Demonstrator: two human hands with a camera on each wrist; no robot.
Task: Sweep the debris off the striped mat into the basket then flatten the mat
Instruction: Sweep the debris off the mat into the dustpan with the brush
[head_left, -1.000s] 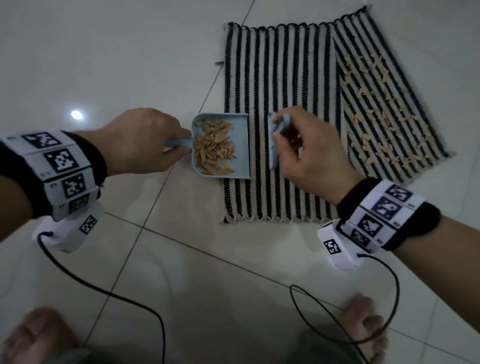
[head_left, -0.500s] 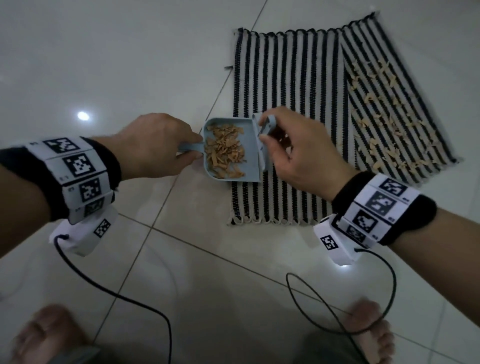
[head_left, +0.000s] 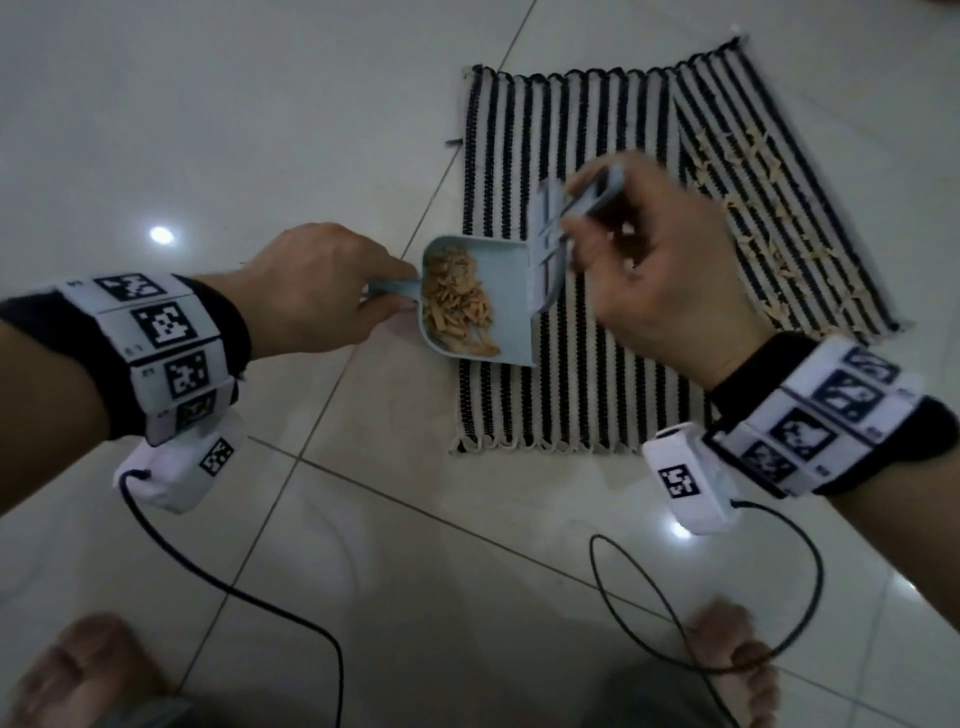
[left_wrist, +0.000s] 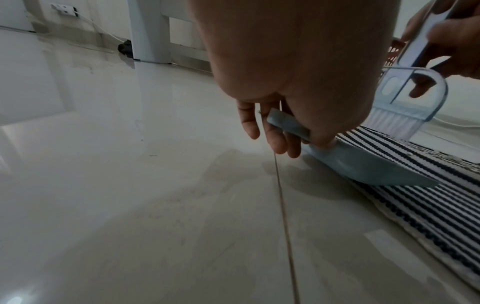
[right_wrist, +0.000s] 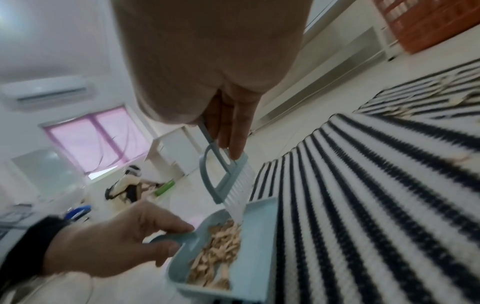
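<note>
A black-and-white striped mat (head_left: 597, 156) lies on the tiled floor, its right part folded askew with pale wood chips (head_left: 769, 218) scattered on it. My left hand (head_left: 395, 296) grips the handle of a light blue dustpan (head_left: 511, 291), whose lip rests on the mat's left side. Chips (head_left: 457, 312) are heaped at the pan's handle end. My right hand (head_left: 576, 218) pinches the handle of a small blue brush (head_left: 548, 249), bristles hanging over the pan's open edge. In the right wrist view the brush (right_wrist: 228, 181) stands just above the dustpan (right_wrist: 254, 236).
An orange slatted basket (right_wrist: 428, 22) stands on the floor beyond the mat's far side. A white furniture leg (left_wrist: 148, 30) stands far left. Two black cables (head_left: 727, 597) trail from my wrists over the tiles, near my bare feet (head_left: 727, 654).
The brush swept left to the dustpan's open edge and now rises tilted over it. The chips in the pan have shifted toward the handle end.
</note>
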